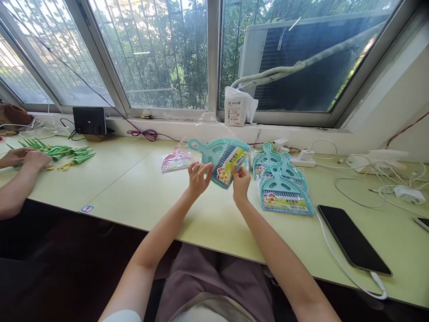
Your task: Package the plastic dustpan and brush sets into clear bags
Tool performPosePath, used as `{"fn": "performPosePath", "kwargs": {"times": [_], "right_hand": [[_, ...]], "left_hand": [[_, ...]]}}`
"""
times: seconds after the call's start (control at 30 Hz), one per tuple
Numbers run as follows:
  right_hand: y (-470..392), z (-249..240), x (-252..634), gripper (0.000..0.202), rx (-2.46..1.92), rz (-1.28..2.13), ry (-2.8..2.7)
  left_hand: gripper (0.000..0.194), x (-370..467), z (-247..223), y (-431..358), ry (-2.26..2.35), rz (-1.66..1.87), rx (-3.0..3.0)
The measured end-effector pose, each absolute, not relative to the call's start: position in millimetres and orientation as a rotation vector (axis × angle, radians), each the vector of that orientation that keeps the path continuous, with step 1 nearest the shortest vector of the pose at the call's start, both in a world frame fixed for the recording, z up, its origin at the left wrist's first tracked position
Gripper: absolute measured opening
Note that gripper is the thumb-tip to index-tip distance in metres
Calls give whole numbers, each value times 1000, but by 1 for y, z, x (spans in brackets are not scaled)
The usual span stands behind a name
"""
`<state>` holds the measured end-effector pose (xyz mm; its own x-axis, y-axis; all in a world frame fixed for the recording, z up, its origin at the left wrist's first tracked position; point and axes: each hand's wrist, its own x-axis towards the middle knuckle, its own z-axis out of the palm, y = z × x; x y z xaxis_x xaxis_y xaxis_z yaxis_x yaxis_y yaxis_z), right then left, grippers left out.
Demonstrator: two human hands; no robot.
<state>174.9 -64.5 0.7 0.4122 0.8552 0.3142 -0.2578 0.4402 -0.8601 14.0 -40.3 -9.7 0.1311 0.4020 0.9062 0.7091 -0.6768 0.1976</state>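
Observation:
A teal dustpan-and-brush set (217, 154) in clear wrap is held tilted above the table, its handle toward the upper left. My right hand (241, 182) pinches its lower right edge by the printed label. At its lower left side is my left hand (200, 179), fingers closed together against the wrap. Several similar teal sets (284, 197) lie overlapping to the right of my right hand. A pink set (176, 159) in wrap lies to the left, behind my left hand.
A phone (353, 239) with a white cable lies at right, near tangled cables and plugs (410, 194). Another person's hands (31, 160) touch green pieces (60, 152) at far left. A tablet (89, 120) stands behind; a white box (234, 112) sits on the sill.

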Motion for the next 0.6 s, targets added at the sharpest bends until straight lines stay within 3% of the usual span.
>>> {"fn": "performPosePath", "kwargs": {"times": [0.07,0.23,0.47,0.6], "right_hand": [[-62,-2,177,39,-814,829,-800],[-57,-6,180,42,-841,861,-726],[-62,-4,174,43,-873,924,-782],[-62,-6,172,43,-906,862,-766]], "left_hand": [[24,16,-13,-42,-1122,-1553,-2111],[78,13,6,-43,-1433,-1960,-1555],[81,43,26,-50,-1437,-3073,-1891],[78,80,11,-74,-1334,-3286,-1855]]}}
